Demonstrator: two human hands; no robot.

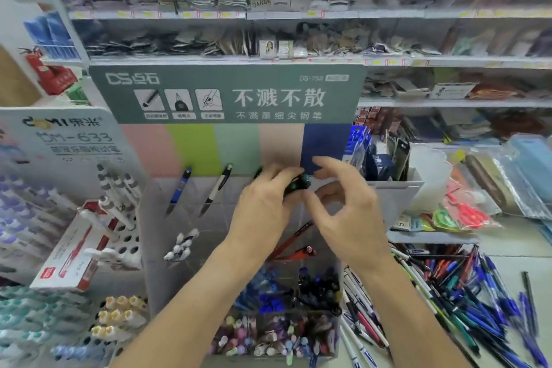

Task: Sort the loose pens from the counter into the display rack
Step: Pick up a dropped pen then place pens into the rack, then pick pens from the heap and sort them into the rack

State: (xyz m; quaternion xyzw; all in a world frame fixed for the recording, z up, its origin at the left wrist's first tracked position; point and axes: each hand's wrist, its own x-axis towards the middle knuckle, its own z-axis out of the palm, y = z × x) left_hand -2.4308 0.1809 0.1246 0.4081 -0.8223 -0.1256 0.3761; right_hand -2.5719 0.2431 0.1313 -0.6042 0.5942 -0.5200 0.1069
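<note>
A clear tiered display rack (155,218) stands in front of me under a green sign. My left hand (263,203) grips a dark pen with a teal end (298,184) over the rack's upper tier. My right hand (343,212) hovers just to the right of that pen, thumb and fingers curved toward its tip; whether they touch it I cannot tell. A blue pen (180,188) and a black-and-white pen (216,190) stand in the top row. Red pens (294,248) lie in a middle compartment. Loose pens (466,293) are heaped on the counter at the right.
Lower rack compartments hold blue pens (268,293) and pastel pens (268,337). A white pen stand (125,236) and a red-and-white box (71,254) sit left. Packets with scissors (466,215) lie right. Store shelves (298,60) rise behind.
</note>
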